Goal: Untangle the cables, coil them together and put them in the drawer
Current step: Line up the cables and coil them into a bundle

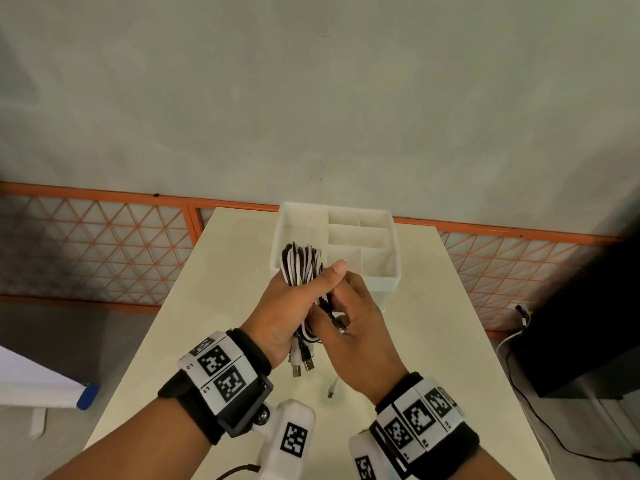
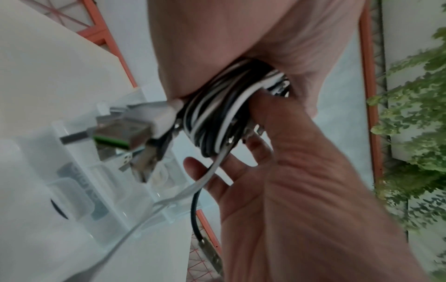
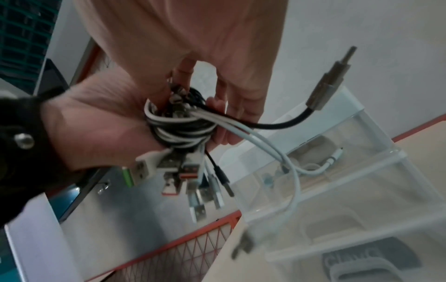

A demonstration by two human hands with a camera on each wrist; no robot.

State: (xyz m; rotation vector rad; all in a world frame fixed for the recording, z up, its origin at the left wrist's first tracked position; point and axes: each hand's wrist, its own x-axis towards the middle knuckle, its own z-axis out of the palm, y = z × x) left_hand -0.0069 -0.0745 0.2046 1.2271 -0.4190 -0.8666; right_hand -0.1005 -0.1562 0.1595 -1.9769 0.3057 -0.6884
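A: Head view first: where is the cable bundle?

B: Black and white cables coiled together, held up above the bench, just in front of the white drawer. USB plugs hang from the bundle's near end.

A: And the left hand?

B: Palm turned inward, its grip wrapped round the bundle, thumb laid across the top towards the drawer.

A: The right hand?

B: Just beside the bundle on its right, touching the left hand. From the left wrist view its fingers curl onto the coils; loose white and black ends trail below.

A: Drawer?

B: Open, with dividers, standing on the bench beyond the bundle.
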